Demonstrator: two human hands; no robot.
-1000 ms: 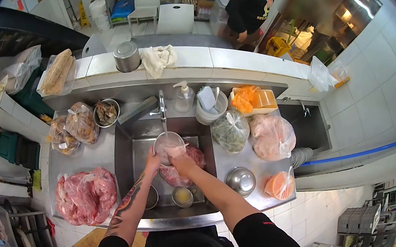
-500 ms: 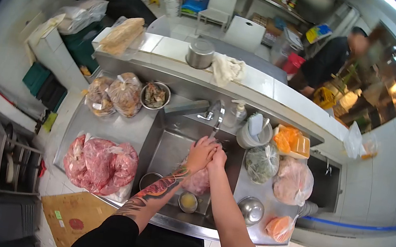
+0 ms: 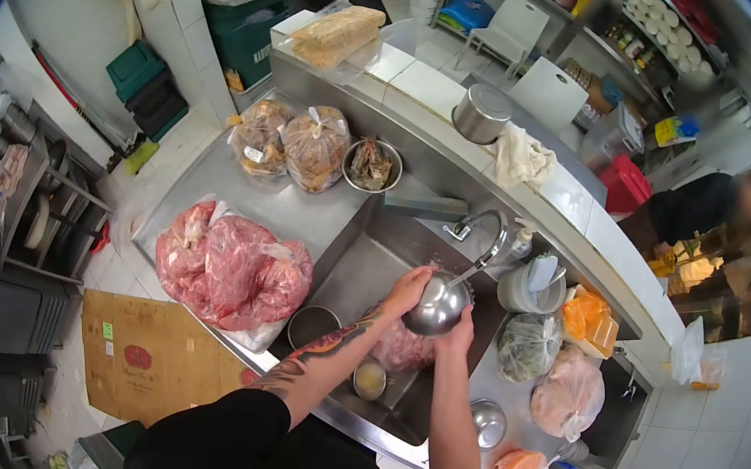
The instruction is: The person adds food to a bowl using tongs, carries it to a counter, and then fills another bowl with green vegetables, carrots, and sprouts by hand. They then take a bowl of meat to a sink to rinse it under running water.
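Note:
Both hands hold a shiny metal bowl (image 3: 436,307) over the sink (image 3: 369,267), tilted with its rounded outside facing me. My left hand (image 3: 410,292) grips its left side, and my right hand (image 3: 456,334) holds the lower right side. The curved faucet (image 3: 498,236) reaches down to the bowl, with a stream of water at its mouth. Pinkish meat (image 3: 405,349) lies in the sink below, partly hidden by the bowl and my arms. Near my left forearm are a round metal pot (image 3: 314,329) and a small cup with pale yellow contents (image 3: 370,380).
Bagged red meat (image 3: 233,268) covers part of the left counter. Behind it are brown-filled bags (image 3: 314,148) and a metal bowl (image 3: 371,166). On the right sit bagged greens (image 3: 529,347), bagged pale meat (image 3: 568,393) and another metal bowl (image 3: 487,425). A person (image 3: 691,214) stands beyond the ledge.
My hands were clasped together under the faucet; now they are apart, gripping a metal bowl there. The head view has turned, shifting the counter right in the picture.

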